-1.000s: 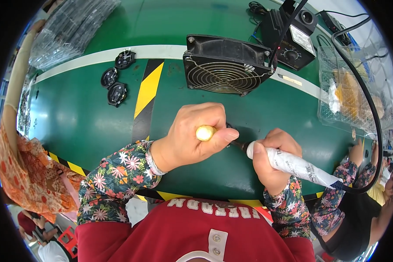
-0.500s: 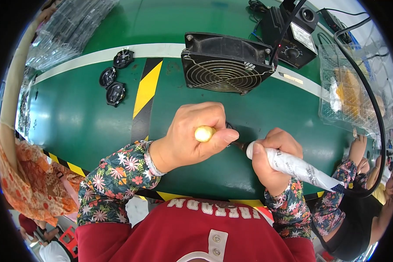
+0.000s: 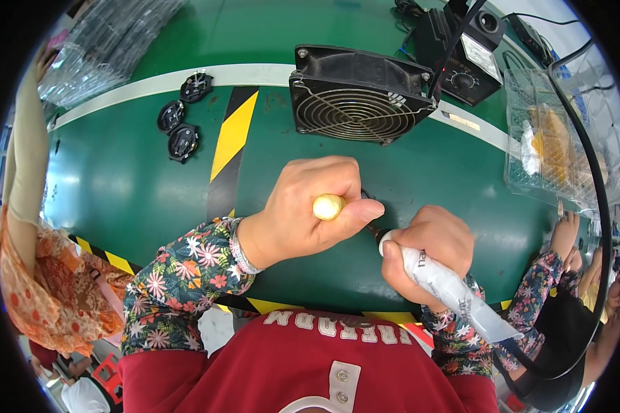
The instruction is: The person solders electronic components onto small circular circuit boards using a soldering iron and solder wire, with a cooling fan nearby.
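A glossy, dark-green work table (image 3: 134, 158) is spreading across most of the view, its edges bending with the wide lens. A narrow, off-white strip (image 3: 269, 74) is curving across its surface from left to right. A broad band of black-and-yellow striped tape (image 3: 234, 138) is running down the tabletop, and matching striped edge tape (image 3: 117, 263) is lining the near side. White light is reflecting off the green surface at left. At lower left, a bright red plastic stool (image 3: 109, 377) is standing beyond the table.
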`<state>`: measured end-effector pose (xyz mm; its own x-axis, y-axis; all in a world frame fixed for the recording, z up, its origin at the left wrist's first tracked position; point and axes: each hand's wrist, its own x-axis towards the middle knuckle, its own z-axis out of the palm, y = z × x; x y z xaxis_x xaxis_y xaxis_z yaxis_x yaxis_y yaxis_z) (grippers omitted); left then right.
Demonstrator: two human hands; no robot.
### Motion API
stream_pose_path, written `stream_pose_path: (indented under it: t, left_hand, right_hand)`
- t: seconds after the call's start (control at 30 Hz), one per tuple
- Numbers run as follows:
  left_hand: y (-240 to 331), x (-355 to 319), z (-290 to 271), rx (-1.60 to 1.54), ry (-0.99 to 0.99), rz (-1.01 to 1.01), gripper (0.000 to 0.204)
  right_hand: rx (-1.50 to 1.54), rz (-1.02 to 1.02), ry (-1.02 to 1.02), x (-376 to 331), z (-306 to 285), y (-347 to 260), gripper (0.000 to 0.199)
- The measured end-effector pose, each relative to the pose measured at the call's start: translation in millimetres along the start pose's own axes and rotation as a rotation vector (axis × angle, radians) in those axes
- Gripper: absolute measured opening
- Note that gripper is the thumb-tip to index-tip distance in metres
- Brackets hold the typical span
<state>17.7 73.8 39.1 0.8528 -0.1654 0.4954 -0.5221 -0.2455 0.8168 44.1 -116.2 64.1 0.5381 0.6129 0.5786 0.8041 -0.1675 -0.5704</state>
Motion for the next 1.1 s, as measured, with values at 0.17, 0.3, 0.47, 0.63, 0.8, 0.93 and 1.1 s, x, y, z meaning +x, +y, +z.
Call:
stream_pose_path:
  t: [0.17,0.3,0.47,0.63,0.8,0.93,1.1]
  left_hand:
    - [1,-1,2,0.021,0.014,0.013,0.03]
    - [-5,-1,7,-0.035,0.134,-0.005,0.031]
    - [-5,-1,6,-0.079,0.146,-0.046,0.031]
    - [-5,-1,4,-0.083,0.137,-0.043,0.03]
    - [-6,-1,4,-0.08,0.131,-0.041,0.03]
    - [-5,0,4,-0.082,0.133,-0.043,0.03]
    - [-3,-5,-2,-0.052,0.11,0.023,0.029]
  right_hand:
    - [-0.006,-0.054,0.011,-2,4,0,0.014]
    - [-0.015,-0.058,0.06,-8,5,2,0.013]
    - [-0.002,0.007,0.109,-9,5,1,0.012]
    - [0.008,0.046,0.126,-9,5,2,0.011]
    - [0.028,0.074,0.129,-10,4,3,0.011]
    - [0.031,0.117,0.118,-10,-1,1,0.01]
    - [0.167,0.242,0.193,-16,-6,2,0.012]
